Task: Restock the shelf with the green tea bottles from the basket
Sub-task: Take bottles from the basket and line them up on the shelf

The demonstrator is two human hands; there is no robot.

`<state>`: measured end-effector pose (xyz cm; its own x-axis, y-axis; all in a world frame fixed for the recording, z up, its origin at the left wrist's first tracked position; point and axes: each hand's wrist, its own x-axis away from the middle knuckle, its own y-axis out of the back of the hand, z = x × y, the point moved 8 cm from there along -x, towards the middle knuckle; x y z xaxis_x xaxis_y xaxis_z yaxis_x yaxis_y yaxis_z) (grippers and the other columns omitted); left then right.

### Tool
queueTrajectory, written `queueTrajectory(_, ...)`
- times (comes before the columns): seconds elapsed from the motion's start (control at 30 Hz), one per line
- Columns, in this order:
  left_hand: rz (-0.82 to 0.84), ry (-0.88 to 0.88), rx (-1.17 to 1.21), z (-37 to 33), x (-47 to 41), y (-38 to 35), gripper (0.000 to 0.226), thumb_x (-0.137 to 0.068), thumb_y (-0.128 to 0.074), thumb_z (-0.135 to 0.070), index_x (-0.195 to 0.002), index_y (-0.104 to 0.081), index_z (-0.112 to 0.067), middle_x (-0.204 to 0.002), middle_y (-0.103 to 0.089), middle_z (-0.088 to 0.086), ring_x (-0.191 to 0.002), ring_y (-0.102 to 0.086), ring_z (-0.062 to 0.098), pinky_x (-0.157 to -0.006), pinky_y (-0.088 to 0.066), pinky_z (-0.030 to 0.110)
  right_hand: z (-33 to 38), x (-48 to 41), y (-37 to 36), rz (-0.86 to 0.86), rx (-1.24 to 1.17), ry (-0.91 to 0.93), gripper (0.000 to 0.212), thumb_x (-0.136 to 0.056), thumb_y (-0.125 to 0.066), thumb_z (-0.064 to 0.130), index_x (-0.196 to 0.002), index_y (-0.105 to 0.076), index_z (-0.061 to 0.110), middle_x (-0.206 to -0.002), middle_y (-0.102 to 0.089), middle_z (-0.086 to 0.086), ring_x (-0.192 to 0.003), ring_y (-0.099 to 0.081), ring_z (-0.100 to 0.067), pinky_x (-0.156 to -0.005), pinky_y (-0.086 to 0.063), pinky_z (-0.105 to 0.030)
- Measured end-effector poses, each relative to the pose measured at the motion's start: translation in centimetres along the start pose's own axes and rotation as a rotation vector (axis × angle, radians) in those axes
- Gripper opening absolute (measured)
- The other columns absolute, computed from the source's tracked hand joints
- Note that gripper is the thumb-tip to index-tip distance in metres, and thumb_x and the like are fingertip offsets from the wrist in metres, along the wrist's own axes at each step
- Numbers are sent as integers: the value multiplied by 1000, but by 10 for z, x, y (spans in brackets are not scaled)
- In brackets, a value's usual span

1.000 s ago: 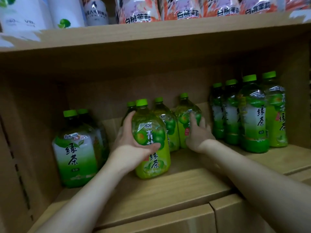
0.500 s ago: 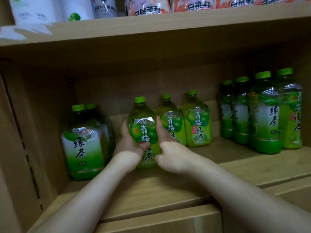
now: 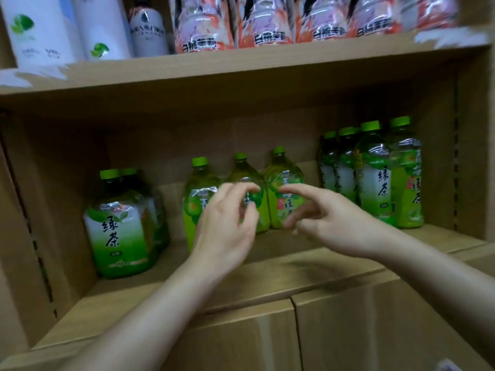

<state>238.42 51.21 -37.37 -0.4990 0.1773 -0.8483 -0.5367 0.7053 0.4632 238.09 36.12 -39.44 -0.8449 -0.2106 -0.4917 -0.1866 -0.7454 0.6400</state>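
Left hand (image 3: 225, 223) and right hand (image 3: 329, 218): both empty, fingers loosely spread, raised in front of middle row, no contact visible. Three plum green tea bottles (image 3: 199, 194) upright in diagonal row mid-shelf (image 3: 267, 271), running toward back. Round green tea bottles (image 3: 120, 226) at left end near side wall. Tall green tea bottles (image 3: 375, 178) clustered at right end. Upper shelf (image 3: 241, 62): pink-label bottles (image 3: 203, 25), white bottles (image 3: 40, 28). Frame motion-blurred.

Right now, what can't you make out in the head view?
- Basket: out of frame in the head view.
- Left hand covers the front bottle's label; contact unclear.
- Middle bottle: label blurred, partly behind fingers.
- Right hand: motion-blurred, touch unclear.
- Top shelf bottles: caps cut off by the top edge.
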Motion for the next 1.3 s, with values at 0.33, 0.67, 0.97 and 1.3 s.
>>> queueTrajectory(0.33,359,-354,474,-254,83,-129,19,-84,-53,-22,-93,-69,-26,-97,-60,-12,-90,-55,-3,-77,-41,10,-72,233,180,27,146,-278,29,-89,-58,3,-106,-69,24,-87,-76,-1,-76,-72,-14,-68,-52,-17)
queueTrajectory(0.67,743,-543,658,-510,258,-300,32,-82,-48,-33,-111,-63,-27,-121,-56,-6,-112,-49,6,-101,-33,15,-205,543,308,-56,439,-799,28,-87,-62,13,-111,-69,26,-90,-72,12,-81,-63,6,-75,-47,-12)
queueTrajectory(0.97,1199,-772,158,-619,368,-389,41,-84,-44,-37,-123,-56,-33,-128,-59,-10,-124,-49,13,-114,-18,37,-285,744,350,-128,477,-1228,38,-87,-62,16,-125,-63,20,-104,-66,5,-86,-57,-6,-75,-38,-13)
queueTrajectory(1.3,1292,-814,121,-716,388,-454,34,-83,-55,-34,-115,-60,-23,-120,-63,3,-110,-58,28,-87,-52,41,-367,804,409,7,410,-1487,42,-89,-60,22,-131,-58,17,-125,-65,-7,-102,-67,-25,-89,-56,-40)
